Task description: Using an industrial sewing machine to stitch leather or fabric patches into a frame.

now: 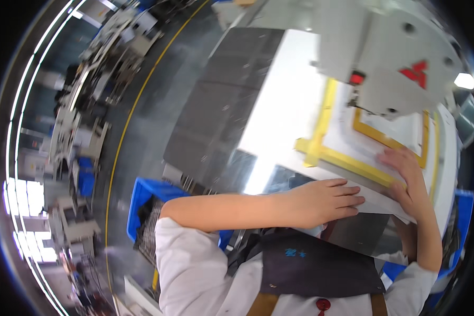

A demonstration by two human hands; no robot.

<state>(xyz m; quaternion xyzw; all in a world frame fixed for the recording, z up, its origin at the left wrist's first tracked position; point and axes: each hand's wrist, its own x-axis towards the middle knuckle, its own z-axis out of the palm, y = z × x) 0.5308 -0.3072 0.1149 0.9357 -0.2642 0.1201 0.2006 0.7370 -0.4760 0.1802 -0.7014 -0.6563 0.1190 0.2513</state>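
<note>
My left hand [329, 202] reaches across in front of me with its fingers stretched out, palm down, over the near edge of the table. Nothing shows in its fingers. Further right, my right hand [408, 176] lies with fingers apart on the near right part of a clear and white flat template [347, 124] edged with yellow tape [355, 167]. A smaller yellow-orange frame [387, 139] sits on the template, just beyond my right fingertips. The grey sewing machine head [387, 58] hangs over the template's far side and hides part of it.
A dark panel [224, 100] covers the table's left side, beside a white surface [282, 100]. A blue bin [139, 203] holding dark checked cloth stands at the left; another blue bin [464, 226] is at the right. Beyond a yellow floor line [137, 100] stand other machines.
</note>
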